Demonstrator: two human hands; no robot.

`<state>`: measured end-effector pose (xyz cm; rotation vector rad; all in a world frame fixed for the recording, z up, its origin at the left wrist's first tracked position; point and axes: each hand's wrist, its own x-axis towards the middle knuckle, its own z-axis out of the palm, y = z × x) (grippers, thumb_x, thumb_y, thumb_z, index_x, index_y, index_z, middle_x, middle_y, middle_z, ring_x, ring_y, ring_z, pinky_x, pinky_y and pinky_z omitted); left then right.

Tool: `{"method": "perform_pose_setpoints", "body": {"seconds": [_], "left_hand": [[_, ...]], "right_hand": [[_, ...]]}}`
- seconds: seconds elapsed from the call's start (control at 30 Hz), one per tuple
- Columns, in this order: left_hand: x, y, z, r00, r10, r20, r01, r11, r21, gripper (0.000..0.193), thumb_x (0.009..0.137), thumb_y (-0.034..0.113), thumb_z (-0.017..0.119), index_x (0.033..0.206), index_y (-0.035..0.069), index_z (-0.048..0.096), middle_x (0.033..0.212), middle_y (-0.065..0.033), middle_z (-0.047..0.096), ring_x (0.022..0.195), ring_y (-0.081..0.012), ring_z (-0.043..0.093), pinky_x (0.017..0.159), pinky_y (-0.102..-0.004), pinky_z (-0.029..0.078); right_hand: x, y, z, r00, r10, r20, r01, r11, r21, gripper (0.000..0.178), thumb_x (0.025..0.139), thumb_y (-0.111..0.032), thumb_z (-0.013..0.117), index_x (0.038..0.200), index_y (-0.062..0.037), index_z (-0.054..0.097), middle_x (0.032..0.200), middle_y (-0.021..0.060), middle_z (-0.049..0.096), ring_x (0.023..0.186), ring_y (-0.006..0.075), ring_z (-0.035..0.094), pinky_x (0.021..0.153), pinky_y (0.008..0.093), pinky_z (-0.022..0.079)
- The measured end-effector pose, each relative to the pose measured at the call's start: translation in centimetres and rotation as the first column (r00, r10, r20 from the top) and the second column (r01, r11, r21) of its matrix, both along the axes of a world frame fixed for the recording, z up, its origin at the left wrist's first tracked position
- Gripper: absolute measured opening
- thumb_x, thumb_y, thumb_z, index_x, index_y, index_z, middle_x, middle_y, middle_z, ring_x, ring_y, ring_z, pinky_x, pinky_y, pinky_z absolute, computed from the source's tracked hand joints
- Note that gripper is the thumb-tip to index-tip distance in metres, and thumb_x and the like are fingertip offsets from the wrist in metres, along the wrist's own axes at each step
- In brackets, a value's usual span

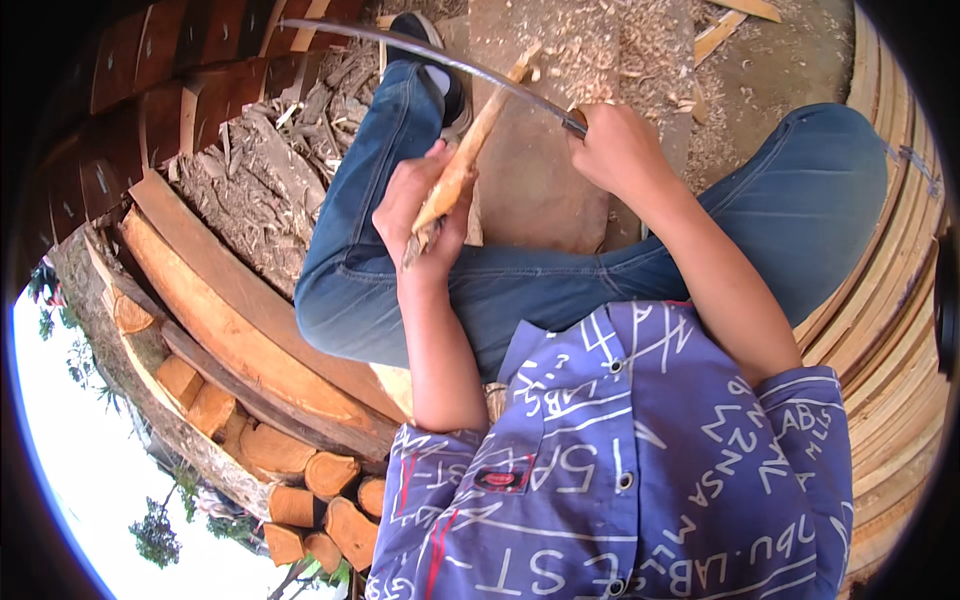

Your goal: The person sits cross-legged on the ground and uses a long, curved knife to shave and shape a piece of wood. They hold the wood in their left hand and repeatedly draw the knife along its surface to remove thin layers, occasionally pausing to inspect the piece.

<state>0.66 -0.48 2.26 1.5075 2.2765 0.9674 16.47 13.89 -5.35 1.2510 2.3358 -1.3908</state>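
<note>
Left hand (408, 195): wrapped around a long, pale tan, roughly whittled wooden stick (478, 135), which slants up and away between the knees, over a flat brown board (550, 195). Right hand (620, 150): fist closed on the dark handle of a long, slightly curved grey steel blade (470, 68). Blade crosses the stick near its far end; can't tell if the edge touches. Pale curled wood shavings (580, 60) lie beyond. Writing: purple-blue button-up shirt (590, 450) has white hand-drawn-style capitals and digits all over, plus a small dark patch with a red centre (503, 478), its marks too small to read. Blue denim jeans (800, 215) look plain.
</note>
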Motion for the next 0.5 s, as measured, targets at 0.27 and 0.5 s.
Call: {"method": "perform_pose_setpoints", "body": {"seconds": [0.27,0.5], "left_hand": [[0.3,-0.8,0.3,1.000,-0.001,0.010,0.001,1.000,-0.010,0.021,0.077,0.001,0.076,0.096,-0.004,0.068,0.090,-0.0157,0.070,0.089,-0.0230,0.070,0.080,-0.0298,0.052],[-0.2,-2.5,0.5,0.994,0.106,0.030,-0.108,0.992,0.069,0.020,0.072,-0.004,0.075,0.091,-0.004,0.067,0.083,-0.0154,0.068,0.074,-0.0253,0.067,0.085,-0.0376,0.057]], "right_hand": [[1.0,0.4,-4.1,0.994,-0.010,0.106,0.013,1.000,-0.027,0.018,0.080,-0.015,0.061,0.083,0.0009,0.069,0.078,0.0245,0.066,0.074,0.0402,0.065,0.070,0.0483,0.051],[-1.1,-0.5,-2.2,0.985,0.166,-0.048,-0.164,0.985,0.051,0.022,0.081,-0.019,0.064,0.090,0.0004,0.071,0.078,0.0202,0.068,0.071,0.0341,0.068,0.068,0.0440,0.055]]}}
